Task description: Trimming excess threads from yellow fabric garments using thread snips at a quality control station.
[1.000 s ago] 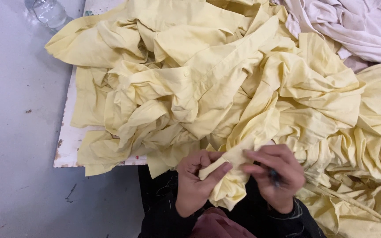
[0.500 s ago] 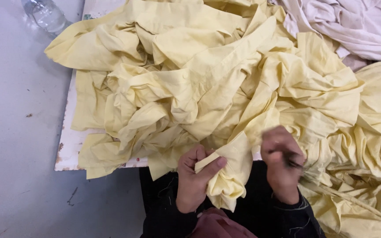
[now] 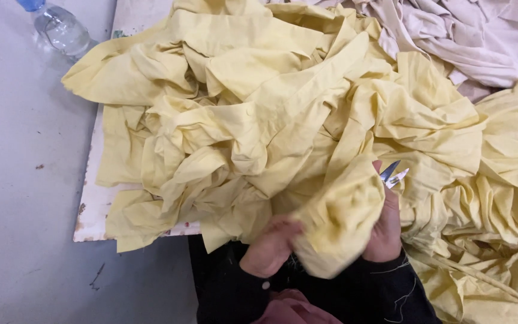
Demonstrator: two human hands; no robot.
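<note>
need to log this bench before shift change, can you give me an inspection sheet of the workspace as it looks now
surface: white table, edge chipped, mostly buried under cloth
job's things: pale yellow fabric heaped and crumpled; one fold bunched between both hands
small snips: blades poking out above the right hand
clutter: off-white fabric pile at the far right; clear plastic bottle on the floor
grips: left hand on the yellow fold, blurred; right hand holds snips and cloth
cables: nothing seen
surroundings: grey floor with small marks

Yellow cloth heap point(image 3: 283, 120) across table point(image 3: 94, 210)
</note>
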